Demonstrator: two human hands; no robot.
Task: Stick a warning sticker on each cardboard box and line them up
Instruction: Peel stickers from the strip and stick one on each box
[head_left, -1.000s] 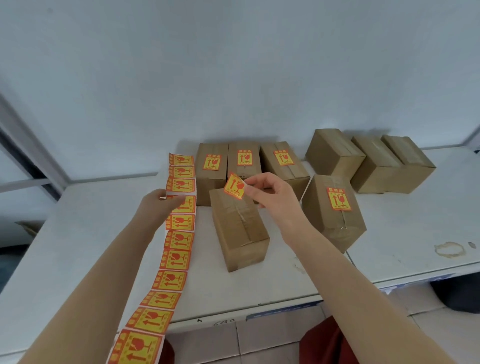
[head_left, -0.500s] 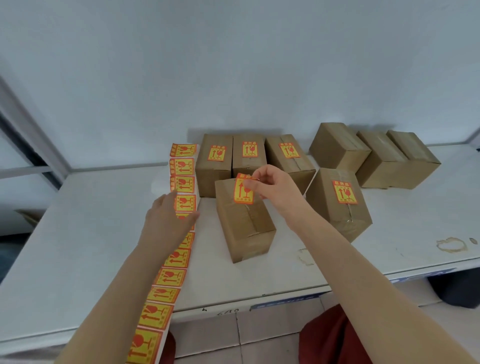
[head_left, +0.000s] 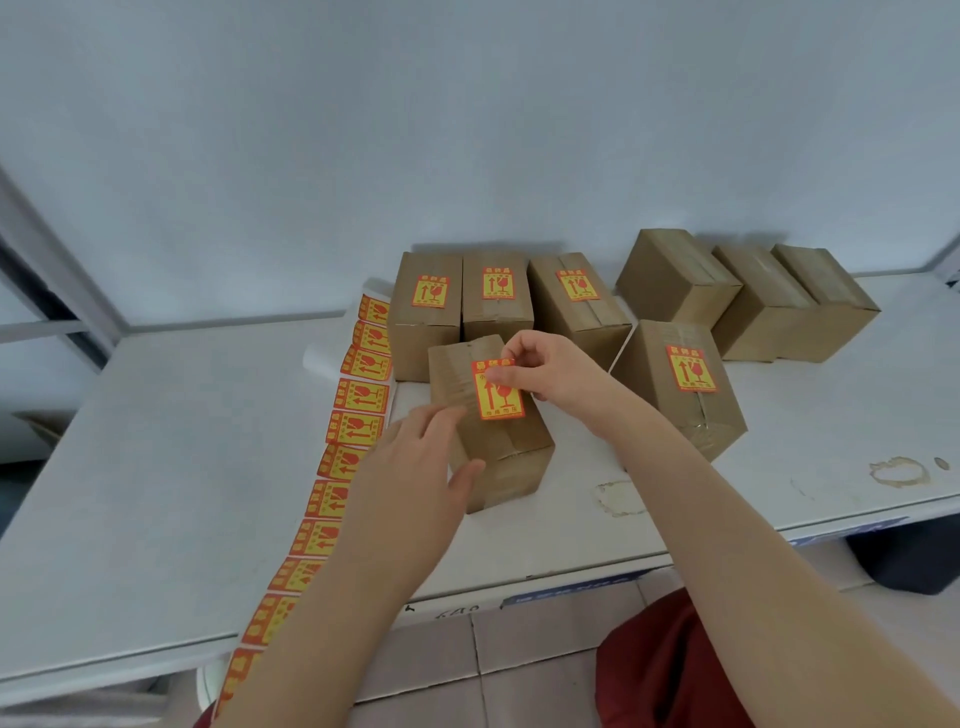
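On the white table (head_left: 156, 467), a cardboard box (head_left: 498, 447) stands near the front edge, and a red-and-yellow warning sticker (head_left: 497, 389) lies on its top face. The right hand (head_left: 550, 369) comes in from about 4 o'clock; its thumb and forefinger are pinched on the sticker's upper right corner, at about 1 o'clock on the label, the other fingers curled. The rest of the sticker lies clear of the fingers, below and to their left. The left hand (head_left: 415, 483) lies at the box's 8 o'clock, fingers loosely spread and holding nothing, its thumb against the box's near left edge. A long sticker strip (head_left: 358, 415) runs along the table past the left hand and hangs over the front edge. At 12 o'clock from the box stand three stickered boxes (head_left: 498, 301) in a row; a fourth stickered box (head_left: 680, 384) stands at 3 o'clock, and three plain boxes (head_left: 748, 296) at 2 o'clock.
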